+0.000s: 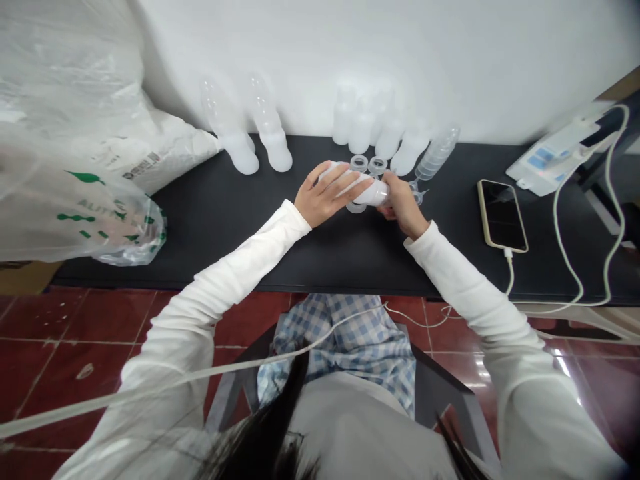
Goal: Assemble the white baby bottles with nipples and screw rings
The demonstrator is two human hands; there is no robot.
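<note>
Closest to us hang strands of dark hair, and past them we see checked trousers with a white cord crossing above them. Further out, a white bottle lies tilted on its side between the two hands, over the middle of the bench. We find the left grip closed over its body, fingers spread along the top, and the right grip clamped around its narrower end; how hard either presses, we cannot tell.

We judge that the smooth bottle could slip if one side twisted without the other holding firm. The clear rings sit close by, so a dropped bottle or a knuckle might scatter them. A careless reach could also topple the upright bottles or the ribbed clear stack behind, and the cord might catch a sleeve.

The bench is black and stands against a pale wall. On our left slump a white sack and a printed plastic bag; on our right lies a plugged-in phone. Red tiles cover the floor.
</note>
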